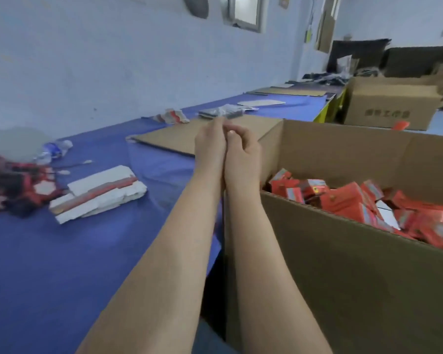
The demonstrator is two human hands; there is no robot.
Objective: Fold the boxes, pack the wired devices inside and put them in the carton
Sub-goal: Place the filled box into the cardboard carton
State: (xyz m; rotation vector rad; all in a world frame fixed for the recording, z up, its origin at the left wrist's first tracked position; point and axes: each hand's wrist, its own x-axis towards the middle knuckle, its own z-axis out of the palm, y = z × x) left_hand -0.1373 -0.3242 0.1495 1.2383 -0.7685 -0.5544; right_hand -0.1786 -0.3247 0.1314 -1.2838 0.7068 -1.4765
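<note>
Red packed boxes (343,200): many lie in your carton (343,290). Flat boxes (97,192) and wired devices (10,185) wait on the table (62,264), unfinished. Your hands, left hand (210,146) and right hand (243,154): pressed together, grasp indiscernible.

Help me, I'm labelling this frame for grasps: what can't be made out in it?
Head view only.
Grasp: the left hand and right hand are pressed together with fingertips blurred; whether they pinch anything is unclear.
The dark-red heap: motion-blurred, cut by the left edge.
The carton: its depth is hidden under red boxes, and the right edge cuts it.
Print on the far carton: too small and blurred.
</note>
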